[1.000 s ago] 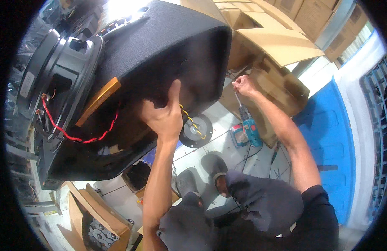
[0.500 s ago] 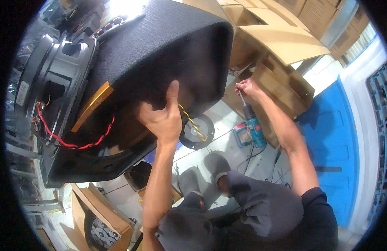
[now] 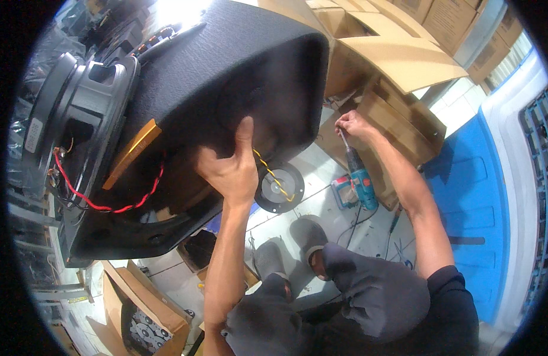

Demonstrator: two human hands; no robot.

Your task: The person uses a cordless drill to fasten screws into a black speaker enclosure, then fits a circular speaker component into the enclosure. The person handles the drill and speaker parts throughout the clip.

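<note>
My left hand (image 3: 231, 169) reaches into the black speaker cabinet (image 3: 191, 71), thumb raised and spread away from the fingers. The fingertips are lost in the dark inside, so any contact there is hidden. On the right, my right hand (image 3: 353, 125) pinches the upper end of a long screwdriver bit (image 3: 345, 140). That bit stands in the chuck of a teal-and-black power drill (image 3: 362, 184) with red accents. A large speaker driver (image 3: 87, 113) rests at the cabinet's left side, with twisted red and black wires (image 3: 117, 209). A yellow-and-black wire (image 3: 266, 164) comes out of the cabinet.
A round black speaker part (image 3: 279, 187) lies on the tiled floor by my feet. Open cardboard boxes (image 3: 398, 56) stand at the far right, another box (image 3: 146, 299) at the near left. Scissors (image 3: 402, 254) lie near my knee. A blue panel (image 3: 472, 219) is at right.
Both hands stay almost where they were, the right still pinching the bit. The view has shifted very slightly.
</note>
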